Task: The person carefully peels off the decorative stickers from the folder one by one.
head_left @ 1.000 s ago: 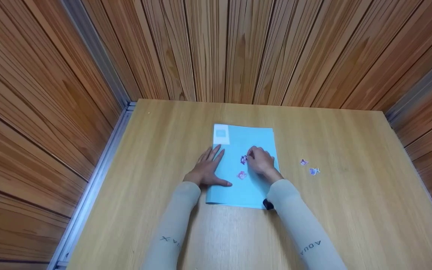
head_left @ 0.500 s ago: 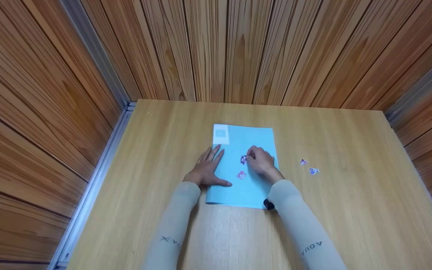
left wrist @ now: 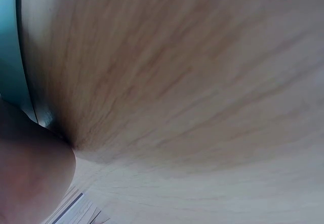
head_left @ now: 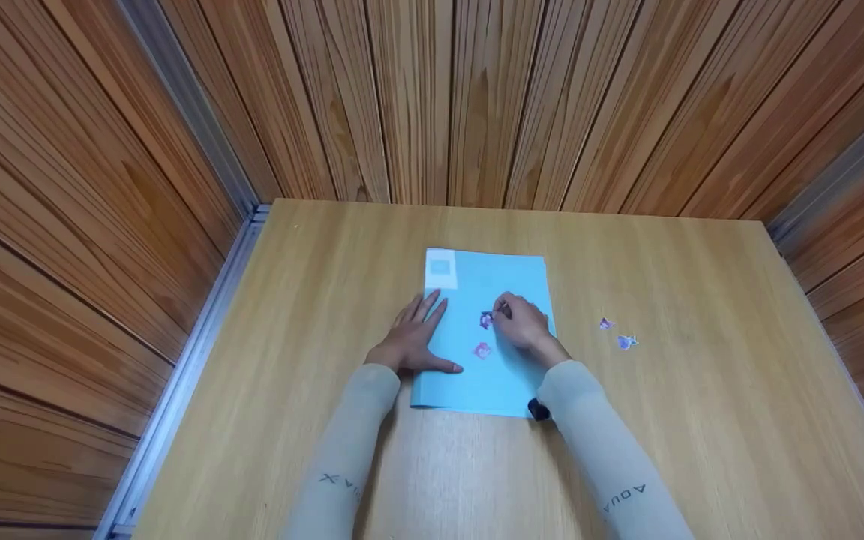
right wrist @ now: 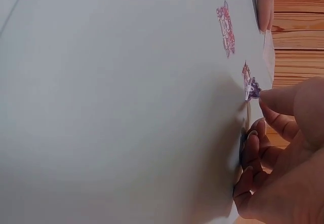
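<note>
A light-blue folder or booklet (head_left: 477, 391) lies on the table, its kind not certain. My left hand (head_left: 411, 339) rests spread on its left side, fingers and thumb apart. Between the thumb and a fingertip of my right hand (head_left: 525, 325) is the edge of a small purple sticker (right wrist: 252, 88). That sticker stands partly raised from the blue cover, and its far end seems to touch it. Closer to me, a pink sticker (head_left: 481, 350) lies flat on the cover. Mostly table and a bit of the hand show in the left wrist view.
Two more stickers, a small purple one (head_left: 606, 324) and a bluish one (head_left: 627, 342), lie on the wooden table (head_left: 702, 420) to the right. A white label (head_left: 440, 268) marks the cover's upper left corner. Wood-panelled walls (head_left: 417, 97) surround the table.
</note>
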{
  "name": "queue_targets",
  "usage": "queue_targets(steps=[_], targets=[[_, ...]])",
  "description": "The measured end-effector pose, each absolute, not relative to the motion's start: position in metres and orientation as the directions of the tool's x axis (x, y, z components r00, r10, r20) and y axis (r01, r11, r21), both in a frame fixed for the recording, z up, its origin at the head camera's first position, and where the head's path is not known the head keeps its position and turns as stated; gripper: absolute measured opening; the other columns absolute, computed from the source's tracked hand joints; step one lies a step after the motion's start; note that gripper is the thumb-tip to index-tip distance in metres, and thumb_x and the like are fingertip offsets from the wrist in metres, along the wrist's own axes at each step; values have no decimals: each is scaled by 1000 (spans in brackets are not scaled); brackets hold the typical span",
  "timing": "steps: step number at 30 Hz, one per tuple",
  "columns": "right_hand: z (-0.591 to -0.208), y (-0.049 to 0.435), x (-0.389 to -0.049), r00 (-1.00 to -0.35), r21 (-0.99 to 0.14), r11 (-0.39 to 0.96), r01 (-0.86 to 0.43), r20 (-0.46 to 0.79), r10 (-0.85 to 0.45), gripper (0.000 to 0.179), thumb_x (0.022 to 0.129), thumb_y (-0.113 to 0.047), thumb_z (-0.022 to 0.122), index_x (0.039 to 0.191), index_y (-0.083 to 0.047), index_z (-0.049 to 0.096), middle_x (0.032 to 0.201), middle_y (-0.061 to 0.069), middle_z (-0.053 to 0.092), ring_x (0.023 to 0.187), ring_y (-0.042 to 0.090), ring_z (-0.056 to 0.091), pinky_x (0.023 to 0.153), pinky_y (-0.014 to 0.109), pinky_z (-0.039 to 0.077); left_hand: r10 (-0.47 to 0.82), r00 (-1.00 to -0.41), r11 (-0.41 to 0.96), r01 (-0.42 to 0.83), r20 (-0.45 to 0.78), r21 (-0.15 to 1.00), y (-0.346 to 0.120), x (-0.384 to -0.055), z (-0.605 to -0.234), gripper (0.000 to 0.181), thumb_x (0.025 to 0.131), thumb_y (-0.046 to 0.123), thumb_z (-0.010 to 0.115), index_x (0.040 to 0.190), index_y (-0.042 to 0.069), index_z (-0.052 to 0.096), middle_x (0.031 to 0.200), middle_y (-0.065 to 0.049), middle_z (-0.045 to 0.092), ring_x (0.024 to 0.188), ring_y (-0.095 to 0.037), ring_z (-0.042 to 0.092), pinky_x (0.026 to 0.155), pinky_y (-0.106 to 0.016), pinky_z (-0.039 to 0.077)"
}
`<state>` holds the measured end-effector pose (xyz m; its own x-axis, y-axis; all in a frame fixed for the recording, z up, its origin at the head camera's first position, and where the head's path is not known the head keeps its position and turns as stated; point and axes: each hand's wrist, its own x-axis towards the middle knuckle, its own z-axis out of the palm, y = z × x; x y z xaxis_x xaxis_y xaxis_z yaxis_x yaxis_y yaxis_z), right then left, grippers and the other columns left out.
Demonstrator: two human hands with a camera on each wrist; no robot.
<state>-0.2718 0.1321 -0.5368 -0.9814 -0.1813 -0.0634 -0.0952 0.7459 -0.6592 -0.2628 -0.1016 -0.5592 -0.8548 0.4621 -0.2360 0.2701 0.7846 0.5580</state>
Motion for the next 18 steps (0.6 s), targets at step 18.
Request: queue_targets(steps=[18], targets=[[-587, 159, -305, -965, -745, 666, -43, -141, -220, 16, 104, -21, 54, 111, -8, 61, 96, 6, 61, 86, 24, 54, 77, 37, 42, 409, -867, 848, 247, -284, 468, -97, -289, -607, 129, 70, 78, 75, 166, 32, 3, 171, 12, -15, 158, -24, -15, 127, -51, 3]])
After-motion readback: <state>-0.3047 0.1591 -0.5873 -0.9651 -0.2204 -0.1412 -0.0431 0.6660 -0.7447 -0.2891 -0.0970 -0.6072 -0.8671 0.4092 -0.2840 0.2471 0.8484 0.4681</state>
